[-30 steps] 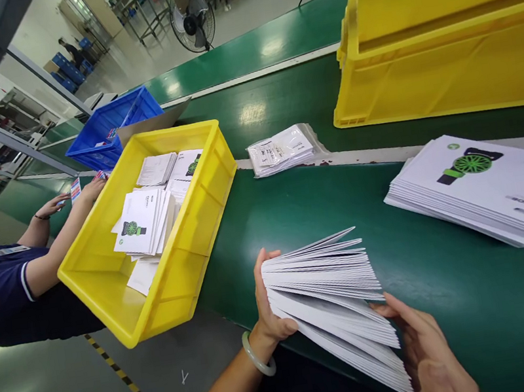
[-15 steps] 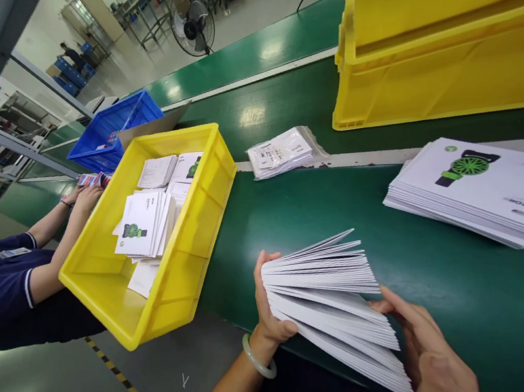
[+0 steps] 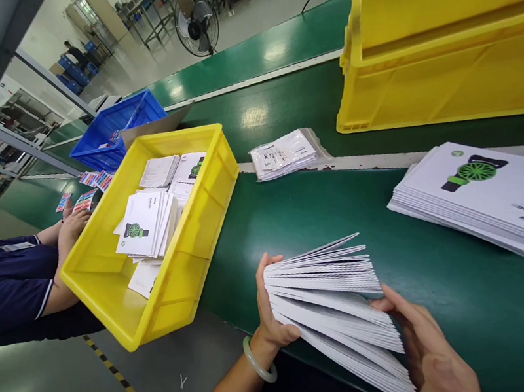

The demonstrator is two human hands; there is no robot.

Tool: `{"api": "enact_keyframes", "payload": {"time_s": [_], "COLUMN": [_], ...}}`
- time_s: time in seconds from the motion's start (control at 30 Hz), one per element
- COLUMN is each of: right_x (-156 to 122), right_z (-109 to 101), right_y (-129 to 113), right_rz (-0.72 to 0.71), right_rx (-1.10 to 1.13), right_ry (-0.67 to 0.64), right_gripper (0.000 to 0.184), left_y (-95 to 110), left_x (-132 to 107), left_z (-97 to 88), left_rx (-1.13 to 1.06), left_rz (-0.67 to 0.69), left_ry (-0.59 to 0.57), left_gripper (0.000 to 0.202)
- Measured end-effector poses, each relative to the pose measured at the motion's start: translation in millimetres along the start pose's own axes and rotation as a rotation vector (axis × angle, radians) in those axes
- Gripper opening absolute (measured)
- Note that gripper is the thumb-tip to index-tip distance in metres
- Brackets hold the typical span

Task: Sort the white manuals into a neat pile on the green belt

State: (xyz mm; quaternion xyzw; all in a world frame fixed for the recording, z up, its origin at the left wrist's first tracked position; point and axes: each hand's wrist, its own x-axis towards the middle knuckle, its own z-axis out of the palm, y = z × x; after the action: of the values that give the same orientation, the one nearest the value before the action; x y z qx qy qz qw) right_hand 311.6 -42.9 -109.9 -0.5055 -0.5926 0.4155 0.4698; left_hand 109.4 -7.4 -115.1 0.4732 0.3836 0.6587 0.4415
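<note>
My left hand [image 3: 271,314], with a pale bangle at the wrist, is closed around the left edge of a thick stack of white booklets [image 3: 330,311]. The stack fans out to the right in several wedges, edges toward me. At its loose right edges is my right hand [image 3: 429,342], its fingertips on the pages and its fingers bent; part of its grip is hidden. To the right lies another stack of booklets [image 3: 485,194], its top cover printed with a green and black wheel-like picture. A plastic-bagged pack of booklets [image 3: 285,152] rests beyond my hands.
A yellow bin [image 3: 210,244] with white booklets stands at the left. Behind it is a blue bin [image 3: 122,128]. Larger yellow bins [image 3: 451,73] stand at the back right on the green table [image 3: 255,217]. A co-worker's hands [image 3: 71,219] handle colourful printed items at the far left.
My hands and the fanned stack stay almost in place. The co-worker's hands have moved a little left and down, and more colourful items show there. The view has shifted slightly.
</note>
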Motion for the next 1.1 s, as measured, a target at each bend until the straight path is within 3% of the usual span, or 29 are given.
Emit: {"api": "enact_keyframes", "payload": {"time_s": [0.27,0.57,0.8,0.97,1.1], "right_x": [-7,-20,-13,-7,-12], "right_z": [-3,-8,3,-1,-5], "right_y": [1,13,6,8,13], "right_rz": [-0.050,-0.047,-0.034,0.091,0.099], "right_rx": [-0.039,-0.190,0.180,0.152,0.108], "right_ry": [0.052,0.017,0.024,0.011,-0.016], "right_gripper": [0.050,0.046,0.043,0.057,0.057], "left_y": [-1,-2,-3,-2,-2], "left_x": [-1,-1,-2,-2,-1], "left_z": [-0.3,-1.3,0.1,0.5,0.8], "left_rx": [0.009,0.018,0.013,-0.001,0.011], "left_rz": [-0.012,-0.011,-0.006,-0.004,0.005], "left_ry": [0.012,0.002,0.011,-0.006,-0.008], "left_gripper": [0.108,0.109,0.110,0.109,0.108]}}
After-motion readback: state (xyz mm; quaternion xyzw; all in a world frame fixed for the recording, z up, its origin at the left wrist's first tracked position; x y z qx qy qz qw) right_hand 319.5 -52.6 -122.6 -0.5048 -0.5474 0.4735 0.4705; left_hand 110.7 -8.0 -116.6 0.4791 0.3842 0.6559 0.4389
